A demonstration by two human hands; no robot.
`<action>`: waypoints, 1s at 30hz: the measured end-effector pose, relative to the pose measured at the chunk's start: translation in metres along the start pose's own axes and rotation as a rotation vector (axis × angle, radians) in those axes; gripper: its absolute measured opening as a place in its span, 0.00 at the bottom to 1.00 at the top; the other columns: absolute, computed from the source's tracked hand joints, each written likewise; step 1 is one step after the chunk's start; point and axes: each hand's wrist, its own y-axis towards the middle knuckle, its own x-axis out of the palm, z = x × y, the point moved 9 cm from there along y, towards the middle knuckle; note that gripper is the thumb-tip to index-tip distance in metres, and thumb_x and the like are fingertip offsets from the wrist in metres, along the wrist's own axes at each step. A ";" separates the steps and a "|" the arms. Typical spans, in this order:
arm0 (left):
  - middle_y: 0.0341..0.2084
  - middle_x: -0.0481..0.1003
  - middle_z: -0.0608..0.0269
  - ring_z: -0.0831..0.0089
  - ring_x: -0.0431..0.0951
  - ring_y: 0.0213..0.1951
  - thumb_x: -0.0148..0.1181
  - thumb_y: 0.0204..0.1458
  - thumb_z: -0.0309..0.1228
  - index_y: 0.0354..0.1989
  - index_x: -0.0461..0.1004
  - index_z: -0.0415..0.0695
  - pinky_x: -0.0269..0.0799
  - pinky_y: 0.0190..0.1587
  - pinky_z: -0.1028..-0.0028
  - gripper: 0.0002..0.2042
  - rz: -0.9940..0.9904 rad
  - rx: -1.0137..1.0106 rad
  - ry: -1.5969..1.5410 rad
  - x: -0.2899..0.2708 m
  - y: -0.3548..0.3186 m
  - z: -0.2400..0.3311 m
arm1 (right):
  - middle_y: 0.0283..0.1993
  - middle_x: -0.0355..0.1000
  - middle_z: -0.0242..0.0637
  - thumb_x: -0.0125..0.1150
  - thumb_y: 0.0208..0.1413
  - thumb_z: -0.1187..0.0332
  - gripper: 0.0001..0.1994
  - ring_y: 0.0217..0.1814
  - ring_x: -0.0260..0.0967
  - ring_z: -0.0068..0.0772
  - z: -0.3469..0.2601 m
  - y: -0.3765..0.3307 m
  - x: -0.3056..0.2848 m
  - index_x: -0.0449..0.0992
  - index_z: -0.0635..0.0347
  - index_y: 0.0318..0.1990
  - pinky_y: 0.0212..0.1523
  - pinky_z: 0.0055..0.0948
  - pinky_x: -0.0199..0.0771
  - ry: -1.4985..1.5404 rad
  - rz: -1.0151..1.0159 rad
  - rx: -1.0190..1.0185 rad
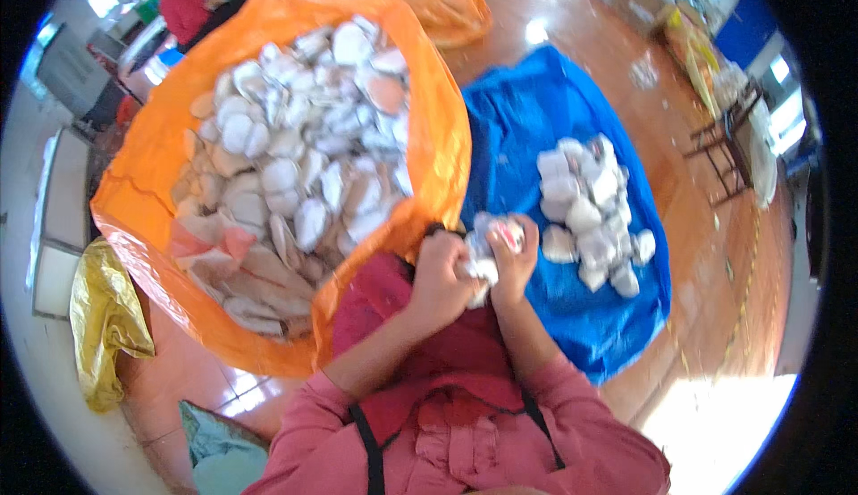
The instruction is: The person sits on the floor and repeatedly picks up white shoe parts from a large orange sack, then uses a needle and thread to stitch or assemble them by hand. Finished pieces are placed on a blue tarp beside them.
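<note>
My left hand (441, 282) and my right hand (517, 267) are close together above my lap, both closed on a small white bundle (483, 269). It looks soft, and a spot of red shows by my right thumb; its exact kind is blurred. To the left, a large orange sack (438, 111) stands wide open, filled with many flat, rounded white and beige pieces (280, 176). To the right of my hands lies a blue sheet or sack (514, 106). A heap of white bundles (597, 222), much like the held one, rests on it.
Beyond the full sack lies another orange sack (456, 12). A person in red (183, 8) sits at the far left. A yellow sack (105, 316) is by the left wall, and a greenish bag (219, 446) near my left side. A chair (724, 146) stands at the right.
</note>
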 end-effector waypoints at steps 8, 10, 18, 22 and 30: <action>0.36 0.72 0.53 0.55 0.72 0.41 0.73 0.39 0.36 0.40 0.71 0.41 0.67 0.45 0.62 0.22 -0.102 -0.006 -0.021 0.001 0.004 -0.011 | 0.42 0.68 0.32 0.74 0.46 0.75 0.21 0.44 0.65 0.24 0.007 0.005 0.011 0.71 0.60 0.46 0.47 0.25 0.70 0.113 0.047 0.005; 0.37 0.72 0.53 0.56 0.72 0.42 0.74 0.40 0.38 0.42 0.71 0.40 0.67 0.46 0.63 0.23 -0.145 -0.074 -0.081 -0.002 0.007 -0.018 | 0.42 0.68 0.32 0.75 0.45 0.74 0.21 0.44 0.66 0.24 0.001 0.004 0.014 0.71 0.61 0.46 0.46 0.24 0.71 0.080 0.055 -0.034; 0.36 0.72 0.52 0.53 0.72 0.40 0.72 0.38 0.33 0.38 0.70 0.40 0.67 0.44 0.61 0.20 -0.145 -0.048 0.048 0.005 0.009 -0.018 | 0.38 0.72 0.32 0.77 0.43 0.72 0.23 0.38 0.68 0.23 0.003 0.007 0.019 0.71 0.61 0.45 0.40 0.25 0.74 -0.016 0.011 0.008; 0.33 0.72 0.52 0.51 0.71 0.38 0.69 0.37 0.28 0.35 0.68 0.40 0.66 0.42 0.59 0.18 -0.157 -0.022 0.100 0.009 0.006 -0.017 | 0.36 0.73 0.33 0.75 0.45 0.71 0.21 0.37 0.70 0.22 0.013 0.011 0.023 0.71 0.62 0.45 0.39 0.24 0.75 -0.126 -0.120 0.136; 0.30 0.70 0.53 0.51 0.71 0.36 0.69 0.37 0.26 0.33 0.66 0.42 0.65 0.39 0.58 0.17 -0.075 0.199 0.188 -0.001 -0.001 0.000 | 0.39 0.73 0.35 0.69 0.53 0.69 0.17 0.39 0.72 0.27 0.049 0.000 0.029 0.70 0.59 0.47 0.39 0.28 0.76 0.256 -0.223 0.503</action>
